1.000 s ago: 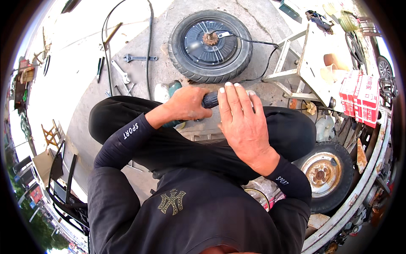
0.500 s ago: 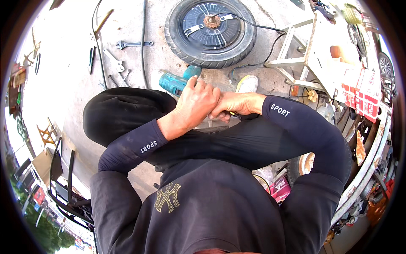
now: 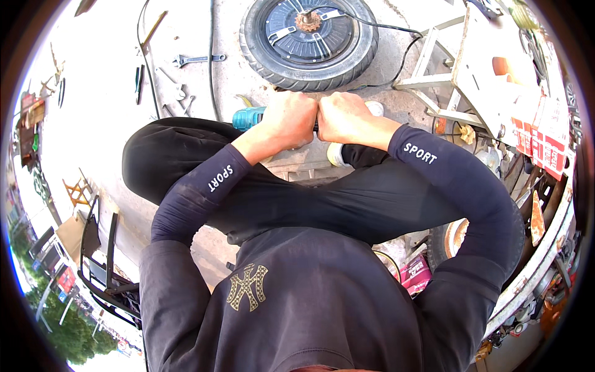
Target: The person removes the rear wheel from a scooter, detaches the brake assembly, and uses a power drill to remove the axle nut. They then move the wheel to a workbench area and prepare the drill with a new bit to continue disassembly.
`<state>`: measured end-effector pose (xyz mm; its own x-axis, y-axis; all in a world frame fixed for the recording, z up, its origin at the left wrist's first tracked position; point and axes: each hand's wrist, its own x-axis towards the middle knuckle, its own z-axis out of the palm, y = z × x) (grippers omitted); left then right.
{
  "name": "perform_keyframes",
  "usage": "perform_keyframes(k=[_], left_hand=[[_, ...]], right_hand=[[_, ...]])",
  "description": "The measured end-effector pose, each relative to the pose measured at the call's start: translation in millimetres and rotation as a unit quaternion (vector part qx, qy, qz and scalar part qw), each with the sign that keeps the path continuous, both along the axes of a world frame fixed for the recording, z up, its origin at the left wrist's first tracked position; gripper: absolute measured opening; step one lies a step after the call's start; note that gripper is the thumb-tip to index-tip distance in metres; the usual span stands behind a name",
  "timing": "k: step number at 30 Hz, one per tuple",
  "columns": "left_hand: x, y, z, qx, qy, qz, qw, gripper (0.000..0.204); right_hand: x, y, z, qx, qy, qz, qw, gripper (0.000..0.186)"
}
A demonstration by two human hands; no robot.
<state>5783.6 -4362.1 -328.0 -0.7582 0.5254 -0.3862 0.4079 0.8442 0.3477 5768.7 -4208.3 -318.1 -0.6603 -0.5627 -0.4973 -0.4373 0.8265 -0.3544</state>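
Observation:
My left hand [image 3: 288, 118] and my right hand [image 3: 347, 118] are side by side above my lap, knuckles nearly touching, both closed in fists. A sliver of something dark shows in the gap between them. The fingers hide the rest, so I cannot make out what it is. Beside my left hand a teal power drill [image 3: 248, 118] sticks out past the wrist, its other end covered by that hand. Just beyond both fists a wheel with a black tyre [image 3: 304, 79] lies flat, its hub motor [image 3: 310, 43] and rusty sprocket [image 3: 308, 20] facing up.
An adjustable wrench [image 3: 198, 59], pliers [image 3: 139, 85] and several other hand tools lie on the floor at left, near a black cable [image 3: 212, 68]. At right stands a pale metal stool [image 3: 427, 82] with a red-and-white box [image 3: 539, 136] nearby. A black chair [image 3: 102, 266] is at left.
My hands, clasped one over the other before, are now side by side and somewhat farther forward. The yellow bit seen by my right hand is hidden. More of the drill is covered.

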Motion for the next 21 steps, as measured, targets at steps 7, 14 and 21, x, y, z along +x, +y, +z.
perform_keyframes(k=[7, 14, 21], left_hand=[[-24.0, -8.7, 19.1, 0.321, -0.294, 0.131, 0.891, 0.027], [-13.2, -3.4, 46.2, 0.324, -0.348, 0.202, 0.856, 0.023], [-3.6, 20.2, 48.3, 0.058, 0.009, 0.038, 0.998, 0.035]], right_hand=[[-25.1, 17.0, 23.5, -0.088, 0.503, 0.291, 0.809, 0.011], [-10.6, 15.2, 64.8, -0.081, 0.293, 0.159, 0.939, 0.027], [-58.5, 6.6, 90.3, 0.132, -0.222, 0.135, 0.957, 0.035]])
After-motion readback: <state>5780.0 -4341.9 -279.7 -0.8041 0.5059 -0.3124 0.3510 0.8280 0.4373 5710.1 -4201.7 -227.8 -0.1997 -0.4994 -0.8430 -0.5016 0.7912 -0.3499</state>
